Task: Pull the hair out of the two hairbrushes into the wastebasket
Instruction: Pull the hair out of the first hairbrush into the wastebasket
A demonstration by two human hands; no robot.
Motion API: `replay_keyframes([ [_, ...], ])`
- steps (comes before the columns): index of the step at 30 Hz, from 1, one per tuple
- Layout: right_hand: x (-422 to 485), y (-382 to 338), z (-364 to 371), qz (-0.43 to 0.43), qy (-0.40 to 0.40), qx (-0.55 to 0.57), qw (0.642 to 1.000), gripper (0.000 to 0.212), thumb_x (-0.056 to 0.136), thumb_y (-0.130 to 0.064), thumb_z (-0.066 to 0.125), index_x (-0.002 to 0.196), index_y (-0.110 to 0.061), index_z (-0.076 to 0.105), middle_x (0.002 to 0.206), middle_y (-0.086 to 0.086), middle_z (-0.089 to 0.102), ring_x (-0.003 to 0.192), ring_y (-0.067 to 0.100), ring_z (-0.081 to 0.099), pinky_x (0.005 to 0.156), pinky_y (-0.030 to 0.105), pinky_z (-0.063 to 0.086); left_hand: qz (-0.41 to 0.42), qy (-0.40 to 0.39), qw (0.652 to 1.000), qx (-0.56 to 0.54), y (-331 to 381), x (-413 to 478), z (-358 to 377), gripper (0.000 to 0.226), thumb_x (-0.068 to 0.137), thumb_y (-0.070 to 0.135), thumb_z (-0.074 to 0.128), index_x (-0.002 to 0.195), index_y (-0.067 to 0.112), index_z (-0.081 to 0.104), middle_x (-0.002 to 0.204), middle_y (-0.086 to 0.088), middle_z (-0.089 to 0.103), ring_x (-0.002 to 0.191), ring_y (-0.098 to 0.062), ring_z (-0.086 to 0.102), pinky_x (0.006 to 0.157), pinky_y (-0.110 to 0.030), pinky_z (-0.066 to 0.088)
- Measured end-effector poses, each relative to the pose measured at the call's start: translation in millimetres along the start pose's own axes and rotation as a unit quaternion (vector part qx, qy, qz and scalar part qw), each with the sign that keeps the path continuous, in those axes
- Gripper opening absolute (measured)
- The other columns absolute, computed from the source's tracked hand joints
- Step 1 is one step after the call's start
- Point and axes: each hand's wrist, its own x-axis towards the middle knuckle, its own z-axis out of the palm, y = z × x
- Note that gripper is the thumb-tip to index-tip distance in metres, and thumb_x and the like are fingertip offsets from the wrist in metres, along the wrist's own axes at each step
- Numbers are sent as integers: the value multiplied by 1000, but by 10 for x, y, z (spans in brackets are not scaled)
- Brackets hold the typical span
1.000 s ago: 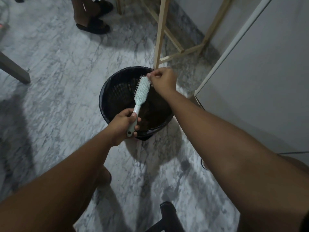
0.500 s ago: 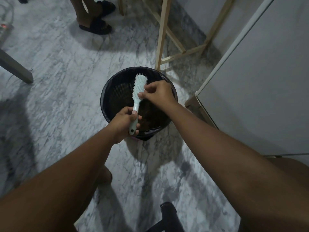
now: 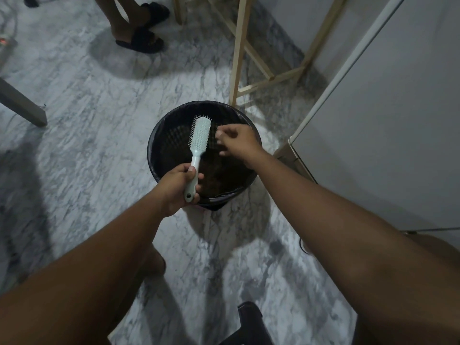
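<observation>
A pale green hairbrush is held over a black wastebasket that stands on the marble floor. My left hand grips the brush's handle at the basket's near rim, and the head points away from me with bristles facing left. My right hand hovers over the basket just right of the brush head, fingers loosely spread and apart from the brush. I cannot tell whether any hair is between its fingers. Brownish clumps lie at the bottom of the basket. Only one hairbrush is in view.
A wooden frame stands just behind the basket. A white appliance fills the right side. Another person's feet in black sandals are at the far left. A grey furniture leg is left, and a dark object lies by my feet.
My right hand slid from the brush's tip down along its head, then came off to the right with its fingers apart. My left hand kept hold of the handle.
</observation>
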Motion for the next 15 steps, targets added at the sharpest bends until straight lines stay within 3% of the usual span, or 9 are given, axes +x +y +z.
replay_keyframes([
  [2,-37,11,21,34,-93,31,995,57,91,-24,73,140,-6,49,125,12,65,108,21,68,81,38,63,-3,-12,1000,-20,22,-10,56,14,106,20,41,110,15,53,97,-5,55,62,-14,49,48,-26,44],
  [4,-30,32,24,31,-145,33,988,55,88,-33,74,135,-11,56,121,8,69,104,17,70,79,34,62,-3,-24,999,-26,53,-34,125,15,107,20,40,109,16,54,96,-5,55,61,-14,49,47,-25,43],
  [6,-27,34,17,18,-133,3,991,42,90,-41,70,114,-7,69,98,4,72,88,12,69,74,28,60,1,-29,999,-23,84,-54,177,15,107,20,39,111,16,53,94,-4,55,61,-13,48,47,-24,43],
  [8,1,42,15,-23,-91,-65,993,55,91,-50,66,93,5,68,75,10,58,70,16,59,62,25,54,6,-26,999,-19,108,-53,182,15,107,20,40,114,16,53,95,-4,55,61,-12,48,47,-24,43],
  [10,4,55,11,-77,-57,-143,985,60,91,-54,62,75,4,66,60,11,47,56,19,48,55,27,45,6,-22,1000,-11,111,-39,165,17,106,21,41,116,16,54,96,-4,55,61,-12,50,48,-25,43],
  [13,-22,35,-4,-108,-47,-211,970,46,97,-45,58,70,-11,72,47,-1,47,41,9,41,47,22,35,6,-20,1000,-6,95,-20,156,19,106,21,42,120,16,53,96,-4,55,60,-11,50,48,-25,44],
  [15,-43,4,23,-102,-8,-209,973,45,102,-39,49,70,-15,69,53,-3,52,48,10,48,56,26,39,8,-15,1000,-6,83,-19,161,17,106,21,42,118,17,54,96,-4,55,60,-12,50,48,-25,43],
])
